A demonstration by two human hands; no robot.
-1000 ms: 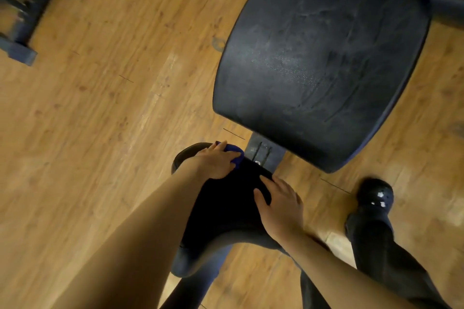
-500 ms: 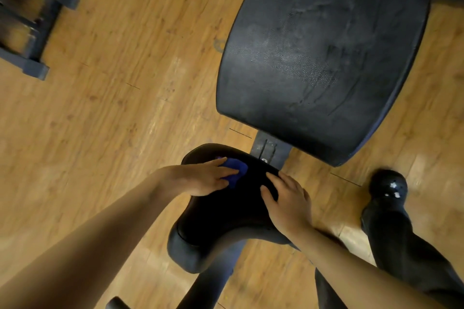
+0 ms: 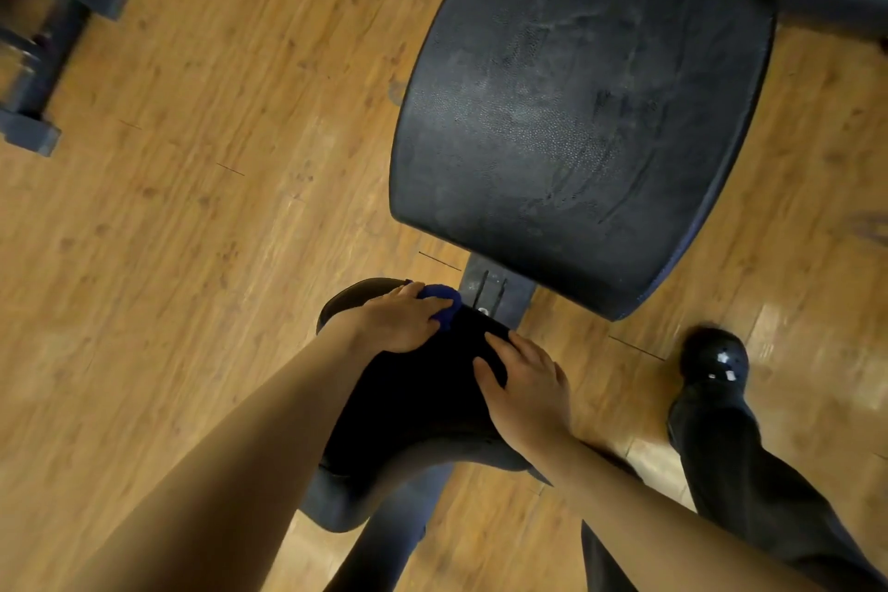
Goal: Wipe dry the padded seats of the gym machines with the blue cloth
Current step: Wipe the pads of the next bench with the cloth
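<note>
1. The wooden plank floor (image 3: pixel 202 188) runs under everything, warm brown and scuffed, with glare patches to the right of the small padded seat (image 3: pixel 413 404), the landmark for what follows.
2. Nearest the camera, two bare forearms reach down onto that small padded seat, and a dark trouser leg ending in a glossy black shoe (image 3: pixel 713 358) stands to the seat's right.
3. The right hand (image 3: pixel 526 387) lies flat on the seat's right half, fingers straight and slightly spread, thumb out to the side, steadying the pad.
4. The left hand (image 3: pixel 401 320) presses the blue cloth (image 3: pixel 443 300) against the seat's far edge. Its fingers lie close together over the bunched cloth, only a small blue bulge showing past the fingertips; whether the thumb curls beneath is probably hidden.
5. To do this stroke well, I judge the cloth should open wider under the palm, then be drawn in overlapping passes from the far rim toward the body, rolling over the curved edges where moisture would collect, while the other hand stops the pad from swivelling.
6. Just beyond the seat, a metal bracket (image 3: pixel 495 291) joins it to the large back pad (image 3: pixel 576 111), whose grained surface carries streaks and a dull sheen, so it likely needs wiping too.
7. Far left of the seat stands a dark machine frame (image 3: pixel 43 63).
8. No brand, label or readable writing shows anywhere.
</note>
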